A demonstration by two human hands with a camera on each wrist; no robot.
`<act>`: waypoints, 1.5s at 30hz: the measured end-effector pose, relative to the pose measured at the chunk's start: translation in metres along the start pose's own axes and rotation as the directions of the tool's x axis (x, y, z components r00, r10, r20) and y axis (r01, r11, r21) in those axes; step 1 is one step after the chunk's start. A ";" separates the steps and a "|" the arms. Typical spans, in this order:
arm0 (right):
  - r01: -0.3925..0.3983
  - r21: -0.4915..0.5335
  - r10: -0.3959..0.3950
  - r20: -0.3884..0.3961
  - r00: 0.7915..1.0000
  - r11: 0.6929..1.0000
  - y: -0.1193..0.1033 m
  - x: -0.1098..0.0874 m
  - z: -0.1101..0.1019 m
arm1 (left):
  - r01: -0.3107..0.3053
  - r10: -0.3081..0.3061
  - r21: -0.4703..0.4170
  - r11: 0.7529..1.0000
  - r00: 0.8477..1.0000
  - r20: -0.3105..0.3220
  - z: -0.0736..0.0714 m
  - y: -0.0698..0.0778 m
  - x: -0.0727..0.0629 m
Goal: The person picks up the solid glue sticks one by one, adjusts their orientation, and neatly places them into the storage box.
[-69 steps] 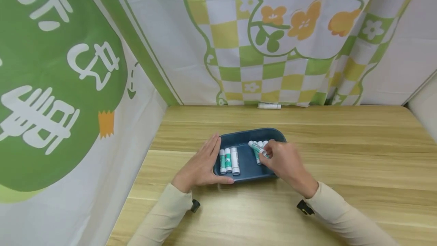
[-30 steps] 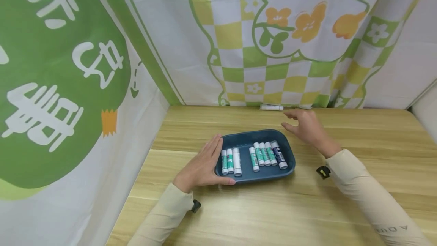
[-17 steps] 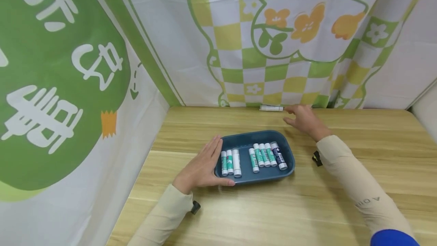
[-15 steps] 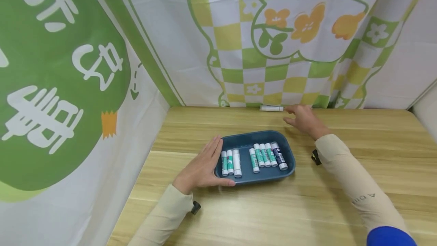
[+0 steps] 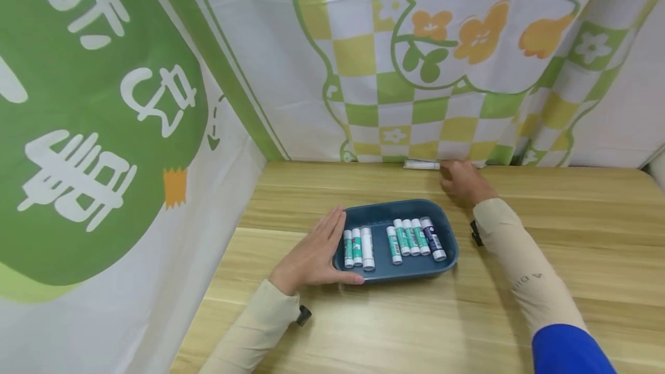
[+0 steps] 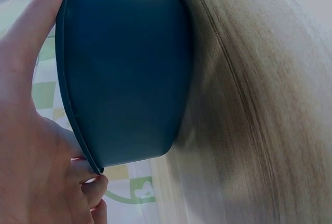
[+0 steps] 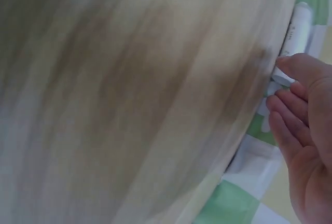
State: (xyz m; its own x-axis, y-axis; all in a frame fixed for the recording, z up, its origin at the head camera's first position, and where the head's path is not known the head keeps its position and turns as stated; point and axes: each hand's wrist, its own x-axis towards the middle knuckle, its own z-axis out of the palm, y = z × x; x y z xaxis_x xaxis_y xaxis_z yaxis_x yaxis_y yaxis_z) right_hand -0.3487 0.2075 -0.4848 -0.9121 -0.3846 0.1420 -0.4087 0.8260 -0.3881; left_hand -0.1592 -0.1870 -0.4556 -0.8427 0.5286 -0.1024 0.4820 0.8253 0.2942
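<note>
My left hand [image 5: 314, 255] grips the left end of a dark blue tray [image 5: 358, 277], thumb along the front rim and fingers at the back. Inside the tray, a white glue stick [image 5: 367, 249] and two green-labelled ones lie at the left. Several green-labelled glue sticks [image 5: 410, 238] and a navy one [image 5: 433, 239] lie at the right. At the table's back edge, my right hand [image 5: 466, 182] pinches the near end of another white glue stick [image 7: 296, 40], its thumb over that end in the right wrist view. The index finger is partly hidden there.
A wooden table [image 5: 545, 235] carries the tray. A patterned curtain [image 5: 405, 108] hangs right behind the table's back edge, by the lone glue stick. A white and green sheet [image 5: 197, 201] rises on the left.
My right hand has let go of a green-labelled glue stick in the tray, moved back to the table's rear edge, and brought thumb and fingers together at the white glue stick. The left hand stays.
</note>
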 end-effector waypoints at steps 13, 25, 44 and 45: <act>0.036 -0.008 -0.037 -0.126 0.991 0.999 -0.002 0.018 0.009 | 0.010 -0.010 0.003 1.000 1.000 0.008 0.000 0.000 0.000; -0.025 -0.031 0.021 -0.130 0.991 0.999 -0.004 0.026 0.011 | 0.006 -0.007 0.026 1.000 1.000 0.009 -0.001 0.000 0.001; -0.045 0.062 0.050 -0.088 0.995 0.997 -0.017 0.012 0.006 | 0.016 -0.016 0.008 1.000 1.000 0.007 0.000 0.000 0.001; -0.037 0.058 0.043 -0.091 0.995 0.998 -0.019 0.011 0.005 | 0.015 -0.015 0.007 1.000 1.000 0.005 0.001 0.000 0.001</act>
State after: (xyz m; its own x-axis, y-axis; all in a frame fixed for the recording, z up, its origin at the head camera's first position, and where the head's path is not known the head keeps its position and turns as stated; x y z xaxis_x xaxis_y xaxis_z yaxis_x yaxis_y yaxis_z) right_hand -0.3508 0.1855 -0.4802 -0.9278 -0.3099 0.2077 -0.3717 0.8147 -0.4451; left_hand -0.1604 -0.1863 -0.4564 -0.8486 0.5171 -0.1112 0.4710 0.8344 0.2862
